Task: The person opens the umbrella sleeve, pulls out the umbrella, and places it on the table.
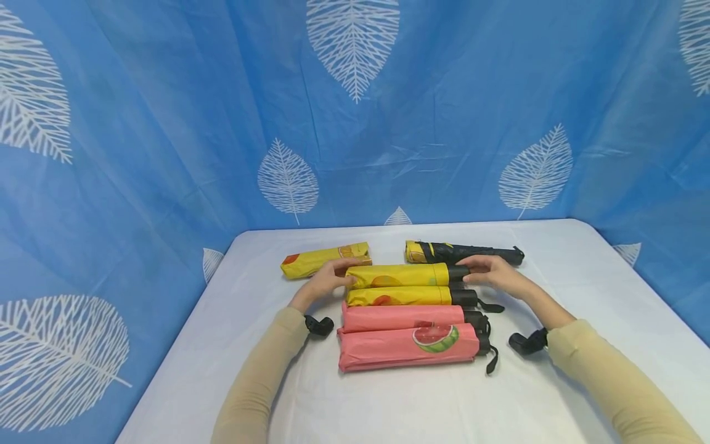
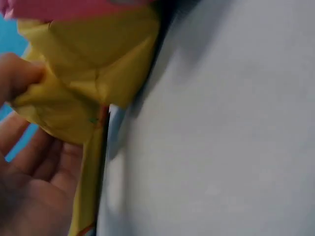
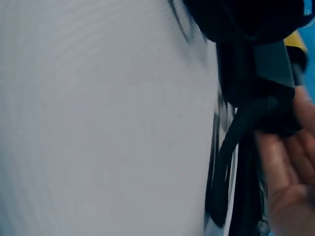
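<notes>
I'm pinching the left end of the upper yellow umbrella (image 1: pixel 399 275) with my left hand (image 1: pixel 328 283), thumb opposite fingers. Right hand (image 1: pixel 496 275) is gripping its black handle (image 1: pixel 458 273); right-wrist view is dark and blurry, so can't tell how firmly. Two-end hold is probably giving me control of its angle. It's sitting just behind the lower yellow umbrella (image 1: pixel 399 296), then two pink umbrellas (image 1: pixel 383 351) are lying nearer me. Handles are all pointing right, likely for a neat row. A yellow umbrella (image 1: pixel 316 262) and a black-and-yellow umbrella (image 1: pixel 466 254) are lying farther back on the table (image 1: pixel 416 407).
</notes>
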Tool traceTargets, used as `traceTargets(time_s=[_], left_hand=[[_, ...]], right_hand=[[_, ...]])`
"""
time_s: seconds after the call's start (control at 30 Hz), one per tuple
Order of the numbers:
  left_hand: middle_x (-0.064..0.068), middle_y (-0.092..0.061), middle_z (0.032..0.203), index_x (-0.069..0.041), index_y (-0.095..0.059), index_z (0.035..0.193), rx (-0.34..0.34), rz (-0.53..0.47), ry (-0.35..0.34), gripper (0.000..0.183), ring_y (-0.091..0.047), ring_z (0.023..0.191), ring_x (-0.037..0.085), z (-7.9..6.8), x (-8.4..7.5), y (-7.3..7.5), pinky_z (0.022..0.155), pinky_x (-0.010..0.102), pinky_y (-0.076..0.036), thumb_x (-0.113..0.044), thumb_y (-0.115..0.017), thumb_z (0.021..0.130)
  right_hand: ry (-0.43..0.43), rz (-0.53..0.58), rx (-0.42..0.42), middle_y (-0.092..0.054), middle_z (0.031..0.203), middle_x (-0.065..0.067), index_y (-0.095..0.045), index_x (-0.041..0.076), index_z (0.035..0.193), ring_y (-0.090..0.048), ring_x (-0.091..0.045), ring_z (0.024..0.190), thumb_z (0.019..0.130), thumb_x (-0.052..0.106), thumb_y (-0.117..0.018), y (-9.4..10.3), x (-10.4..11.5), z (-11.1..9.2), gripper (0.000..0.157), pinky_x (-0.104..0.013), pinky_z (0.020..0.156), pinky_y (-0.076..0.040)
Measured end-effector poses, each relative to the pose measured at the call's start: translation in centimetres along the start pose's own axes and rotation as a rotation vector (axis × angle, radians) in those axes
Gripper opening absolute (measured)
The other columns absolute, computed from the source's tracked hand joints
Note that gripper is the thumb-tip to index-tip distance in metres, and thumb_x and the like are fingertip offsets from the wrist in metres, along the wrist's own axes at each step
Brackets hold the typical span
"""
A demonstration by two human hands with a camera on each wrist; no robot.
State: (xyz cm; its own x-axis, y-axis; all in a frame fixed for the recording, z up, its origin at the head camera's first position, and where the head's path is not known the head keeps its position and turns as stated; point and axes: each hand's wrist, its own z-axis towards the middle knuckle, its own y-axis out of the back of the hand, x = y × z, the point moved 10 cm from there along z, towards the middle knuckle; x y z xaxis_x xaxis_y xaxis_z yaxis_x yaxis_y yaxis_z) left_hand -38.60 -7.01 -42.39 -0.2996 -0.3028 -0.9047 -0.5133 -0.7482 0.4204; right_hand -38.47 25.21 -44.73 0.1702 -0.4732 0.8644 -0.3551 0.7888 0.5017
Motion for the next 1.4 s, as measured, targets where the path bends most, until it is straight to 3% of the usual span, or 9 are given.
traceTargets(time_s=[0.17,0.33,0.43,0.53,0.77,0.9,1.03,1.23,1.4], left_hand=[[0.021,-0.044,0.139,0.004,-0.046,0.137,-0.113,-0.146,-0.001,0.048,-0.046,0.123,0.028,0.6,-0.4,2.1,0.099,0.036,-0.041,-0.006,-0.06,0.093],[0.02,-0.044,0.139,0.001,-0.048,0.137,-0.252,-0.279,-0.084,0.046,-0.048,0.12,0.023,1.5,-0.5,4.3,0.095,0.032,-0.044,-0.004,-0.059,0.093],[0.018,-0.045,0.139,-0.001,-0.05,0.136,-0.29,-0.313,-0.096,0.046,-0.049,0.118,0.02,1.7,-0.7,4.6,0.093,0.03,-0.046,-0.007,-0.061,0.092],[0.019,-0.044,0.139,-0.001,-0.051,0.135,-0.292,-0.34,-0.104,0.045,-0.049,0.119,0.021,1.8,-0.9,4.4,0.094,0.032,-0.045,-0.008,-0.061,0.092],[0.015,-0.041,0.142,0.004,-0.042,0.139,-0.235,-0.384,-0.16,0.046,-0.038,0.129,0.023,2.0,-2.3,3.6,0.104,0.038,-0.035,-0.007,-0.053,0.097],[0.016,-0.038,0.144,0.007,-0.037,0.141,-0.159,-0.433,-0.176,0.044,-0.035,0.131,0.025,2.0,-3.7,2.5,0.106,0.038,-0.033,-0.001,-0.045,0.099],[0.018,-0.036,0.145,0.008,-0.037,0.14,-0.128,-0.388,-0.162,0.045,-0.037,0.13,0.026,2.0,-4.7,1.7,0.102,0.036,-0.037,-0.002,-0.047,0.098],[0.015,-0.041,0.143,0.003,-0.049,0.135,-0.174,-0.359,-0.116,0.039,-0.041,0.127,0.025,2.2,-3.1,2.2,0.101,0.038,-0.039,-0.002,-0.052,0.096],[0.008,-0.045,0.14,-0.005,-0.055,0.133,-0.211,-0.374,-0.114,0.039,-0.045,0.122,0.022,1.7,-2.0,3.2,0.096,0.033,-0.042,-0.013,-0.059,0.095]], right_hand=[[-0.001,0.183,-0.036,-0.054,0.127,-0.012,-0.052,0.005,0.132,-0.052,-0.025,0.114,0.091,0.024,-0.066,1.2,1.7,0.3,0.047,-0.047,0.095,-0.043],[0.121,0.486,-0.12,-0.058,0.113,0.001,-0.056,0.014,0.123,-0.057,-0.011,0.102,0.094,0.008,-0.058,2.3,4.6,0.8,0.029,-0.029,0.089,-0.048],[0.158,0.5,-0.183,-0.059,0.11,0.002,-0.058,0.018,0.12,-0.058,-0.01,0.099,0.092,0.008,-0.061,2.4,5.4,0.8,0.029,-0.023,0.083,-0.05],[0.161,0.532,-0.222,-0.059,0.107,0.002,-0.057,0.016,0.118,-0.059,-0.009,0.097,0.092,0.008,-0.061,2.2,5.5,0.7,0.028,-0.023,0.082,-0.05],[0.2,0.758,-0.273,-0.063,0.101,0.0,-0.058,0.012,0.113,-0.062,-0.009,0.091,0.094,0.002,-0.057,2.3,5.8,0.2,0.022,-0.021,0.08,-0.05],[0.204,0.798,-0.274,-0.065,0.099,0.0,-0.061,0.012,0.11,-0.063,-0.009,0.089,0.094,0.0,-0.055,2.3,5.9,0.1,0.021,-0.021,0.078,-0.051],[0.193,0.808,-0.273,-0.065,0.098,-0.001,-0.061,0.012,0.109,-0.063,-0.01,0.087,0.094,-0.001,-0.055,2.0,5.8,0.2,0.02,-0.021,0.076,-0.051],[0.199,0.835,-0.267,-0.065,0.1,-0.002,-0.062,0.012,0.109,-0.064,-0.011,0.09,0.094,-0.002,-0.054,1.9,5.5,0.1,0.022,-0.022,0.081,-0.051],[0.225,0.872,-0.26,-0.065,0.099,-0.002,-0.065,0.012,0.107,-0.065,-0.012,0.088,0.095,-0.003,-0.051,2.4,5.3,-0.2,0.024,-0.022,0.081,-0.05]])
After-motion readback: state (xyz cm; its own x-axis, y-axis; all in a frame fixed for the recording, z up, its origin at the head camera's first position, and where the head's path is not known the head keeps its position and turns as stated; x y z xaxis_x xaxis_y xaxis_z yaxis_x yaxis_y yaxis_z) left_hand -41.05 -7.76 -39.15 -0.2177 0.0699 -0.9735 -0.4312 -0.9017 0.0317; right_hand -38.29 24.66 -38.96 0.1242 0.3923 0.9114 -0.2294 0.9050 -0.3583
